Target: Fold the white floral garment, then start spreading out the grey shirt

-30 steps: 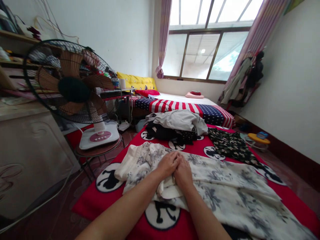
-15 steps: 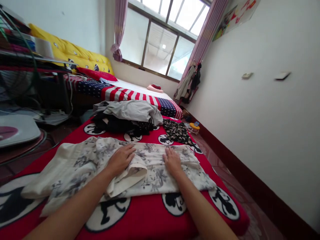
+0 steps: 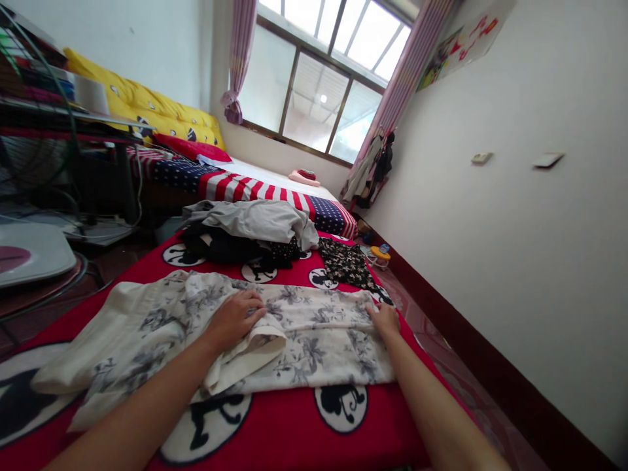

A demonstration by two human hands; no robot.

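Observation:
Across the red bedspread lies a white shirt with grey floral print, one short sleeve folded over its middle. My left hand rests palm down on the shirt beside that sleeve, fingers loosely spread. At the shirt's right end, my right hand has its fingers bent together on the edge of the cloth. The shirt's left part spreads out in loose creases, partly behind my left forearm.
Beyond the shirt sits a heap of grey and black clothes. A black floral garment lies flat to its right. A stool-like white seat stands left; the white wall runs along the right.
My right hand has slid right from the shirt's middle to its right end, and its fingers have bent in. The shirt's right end is drawn inward. My left hand stays nearly in place.

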